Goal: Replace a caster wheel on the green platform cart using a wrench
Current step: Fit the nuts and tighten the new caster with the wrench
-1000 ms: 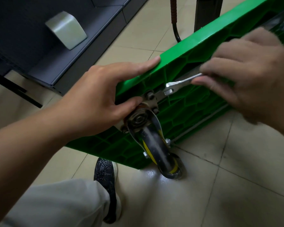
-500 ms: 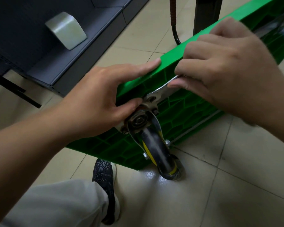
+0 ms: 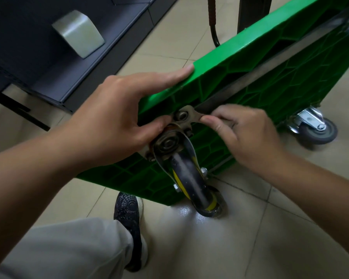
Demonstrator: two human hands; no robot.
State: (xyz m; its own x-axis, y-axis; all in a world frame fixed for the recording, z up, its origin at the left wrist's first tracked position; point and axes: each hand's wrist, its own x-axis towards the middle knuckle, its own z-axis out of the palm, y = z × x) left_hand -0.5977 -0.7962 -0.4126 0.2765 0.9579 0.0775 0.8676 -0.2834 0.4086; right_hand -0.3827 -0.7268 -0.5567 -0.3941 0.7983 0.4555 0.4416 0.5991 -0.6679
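The green platform cart (image 3: 260, 77) stands tipped on its side, ribbed underside facing me. A black-and-yellow caster wheel (image 3: 191, 184) is bolted at its near lower corner and touches the floor. My left hand (image 3: 113, 121) grips the cart's top edge, fingers laid over it and thumb against the caster's mounting plate. My right hand (image 3: 244, 133) holds a metal wrench (image 3: 191, 115); its head sits on a bolt at the top of the plate, and its handle is hidden under my fingers.
A second caster with a grey wheel (image 3: 314, 129) shows at the cart's right end. A dark cabinet base (image 3: 89, 63) with a silver foot (image 3: 79, 33) lies to the upper left. My leg and dark shoe (image 3: 129, 216) stand below the cart on the tiled floor.
My right hand swung the wrench handle downward from near the cart's top edge to below the bolt, with the head staying on the bolt. My left hand kept its grip.
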